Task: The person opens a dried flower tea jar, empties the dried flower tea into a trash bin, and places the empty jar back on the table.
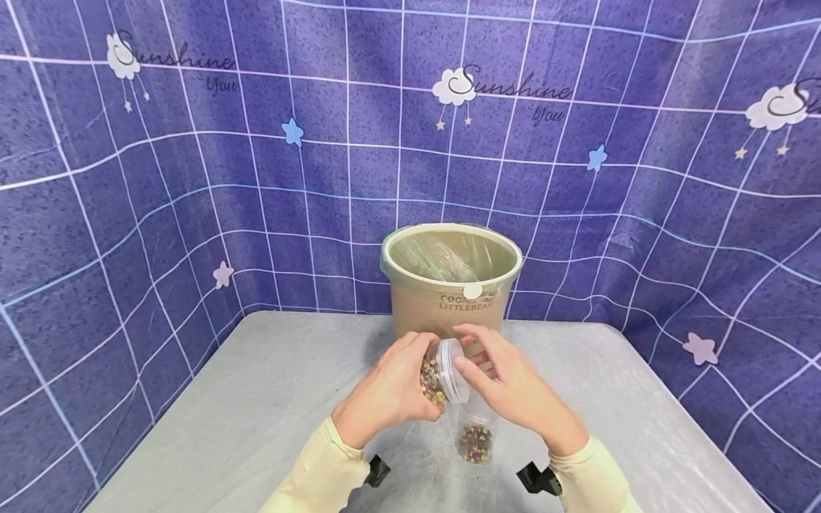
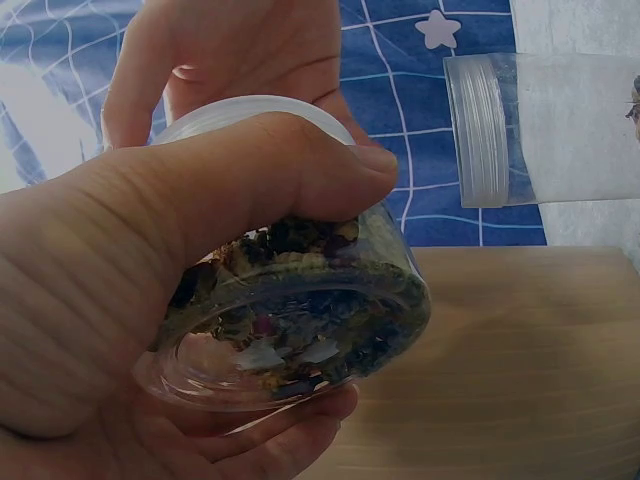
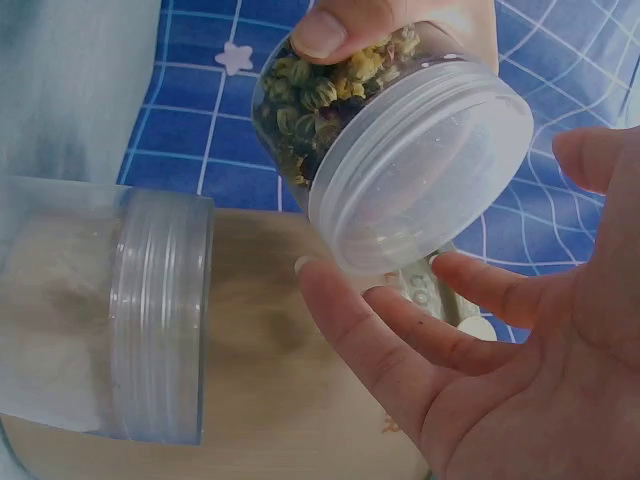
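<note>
- You have two hands in view
- You have two jars
- You face one bin
- You have one table
- You face three printed clouds

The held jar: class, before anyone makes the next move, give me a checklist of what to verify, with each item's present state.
1. Left hand secure on the held jar: ok, thumb and fingers curl round it.
2. Held jar upright: not ok, it is tilted.
3. Lid screwed tight: cannot tell.
4. Right hand gripping the lid: not ok, its fingers are spread beside it.
5. Second jar steady: ok, it stands upright on the table.
6. Bin lined: ok, a plastic bag shows inside.
</note>
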`<state>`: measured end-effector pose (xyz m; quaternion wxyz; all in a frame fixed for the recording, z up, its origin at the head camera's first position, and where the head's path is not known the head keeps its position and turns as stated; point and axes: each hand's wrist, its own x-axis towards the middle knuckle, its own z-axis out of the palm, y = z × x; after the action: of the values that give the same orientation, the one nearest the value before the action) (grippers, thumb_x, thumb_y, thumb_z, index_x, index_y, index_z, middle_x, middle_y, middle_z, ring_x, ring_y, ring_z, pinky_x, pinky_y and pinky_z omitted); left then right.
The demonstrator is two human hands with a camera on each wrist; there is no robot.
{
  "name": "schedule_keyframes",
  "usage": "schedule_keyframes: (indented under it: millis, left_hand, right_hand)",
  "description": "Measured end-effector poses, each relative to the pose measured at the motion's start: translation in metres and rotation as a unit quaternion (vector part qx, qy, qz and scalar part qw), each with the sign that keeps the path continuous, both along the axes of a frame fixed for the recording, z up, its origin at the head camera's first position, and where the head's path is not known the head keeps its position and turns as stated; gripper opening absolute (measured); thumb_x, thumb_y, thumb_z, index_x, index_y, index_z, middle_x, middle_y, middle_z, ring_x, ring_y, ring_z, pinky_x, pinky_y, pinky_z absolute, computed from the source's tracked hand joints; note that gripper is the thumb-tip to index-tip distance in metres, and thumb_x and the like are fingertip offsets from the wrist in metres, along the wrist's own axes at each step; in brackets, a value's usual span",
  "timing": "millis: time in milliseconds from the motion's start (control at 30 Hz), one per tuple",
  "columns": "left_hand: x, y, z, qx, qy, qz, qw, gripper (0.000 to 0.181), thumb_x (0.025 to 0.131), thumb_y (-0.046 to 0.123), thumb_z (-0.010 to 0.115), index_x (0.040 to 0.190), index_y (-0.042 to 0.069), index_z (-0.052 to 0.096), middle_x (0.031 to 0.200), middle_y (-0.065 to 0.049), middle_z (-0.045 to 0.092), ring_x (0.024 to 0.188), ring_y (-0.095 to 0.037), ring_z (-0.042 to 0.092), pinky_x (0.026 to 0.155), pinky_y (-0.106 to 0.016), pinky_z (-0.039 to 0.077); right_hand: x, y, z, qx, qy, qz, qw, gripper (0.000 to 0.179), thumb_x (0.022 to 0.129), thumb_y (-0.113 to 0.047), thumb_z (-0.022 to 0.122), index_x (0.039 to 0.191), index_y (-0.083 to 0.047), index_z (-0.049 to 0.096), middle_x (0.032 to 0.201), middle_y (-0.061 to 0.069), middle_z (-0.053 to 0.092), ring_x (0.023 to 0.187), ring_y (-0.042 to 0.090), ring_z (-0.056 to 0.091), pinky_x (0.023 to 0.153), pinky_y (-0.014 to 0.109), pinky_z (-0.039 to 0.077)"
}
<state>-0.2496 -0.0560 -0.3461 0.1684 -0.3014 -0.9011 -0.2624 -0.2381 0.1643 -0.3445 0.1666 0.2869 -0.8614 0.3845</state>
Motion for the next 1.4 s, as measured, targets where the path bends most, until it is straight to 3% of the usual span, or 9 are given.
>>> schedule_keyframes:
  millis: [267, 533, 800, 1400]
  left_hand:
    - [0.0006, 0.0001, 0.0008, 0.0, -0.003, -0.001, 1.0, 0.086, 0.05, 0.02, 0.096, 0.127, 0.015, 0.059, 0.114, 0.002, 0.061, 0.103, -0.017, 0.059, 0.092, -0.037, 0.053]
    - [0.0008, 0.0006, 0.0009, -0.001, 0.008, -0.004, 1.0, 0.083, 0.051, 0.02, 0.096, 0.125, 0.013, 0.059, 0.112, 0.001, 0.061, 0.101, -0.017, 0.059, 0.09, -0.036, 0.054]
    - [0.0023, 0.0012, 0.0013, -0.008, 0.005, -0.002, 1.0, 0.082, 0.052, 0.021, 0.096, 0.125, 0.015, 0.059, 0.112, 0.002, 0.061, 0.102, -0.017, 0.059, 0.091, -0.037, 0.053]
    - [0.0025, 0.0001, 0.0014, -0.006, 0.0, -0.005, 1.0, 0.081, 0.052, 0.021, 0.096, 0.124, 0.014, 0.059, 0.112, 0.002, 0.061, 0.103, -0.017, 0.059, 0.092, -0.037, 0.053]
  right_hand:
    - [-0.0017, -0.0037, -0.0026, 0.009, -0.002, -0.019, 0.9998, 0.044, 0.103, -0.036, 0.062, 0.144, -0.021, 0.054, 0.122, 0.009, 0.067, 0.086, 0.009, 0.069, 0.076, 0.03, 0.057]
    - [-0.0007, -0.0078, -0.004, 0.013, -0.027, -0.034, 0.9989, 0.044, 0.101, -0.042, 0.063, 0.139, -0.022, 0.056, 0.116, 0.005, 0.069, 0.074, 0.006, 0.064, 0.066, 0.027, 0.053]
    - [0.0013, -0.0089, -0.004, 0.006, -0.047, -0.034, 0.9983, 0.043, 0.1, -0.046, 0.064, 0.137, -0.027, 0.055, 0.114, 0.002, 0.068, 0.075, 0.007, 0.066, 0.066, 0.027, 0.054]
    - [0.0025, -0.0078, -0.0029, 0.002, -0.049, -0.02, 0.9986, 0.045, 0.097, -0.045, 0.068, 0.138, -0.029, 0.054, 0.121, 0.004, 0.067, 0.078, 0.009, 0.067, 0.069, 0.027, 0.056]
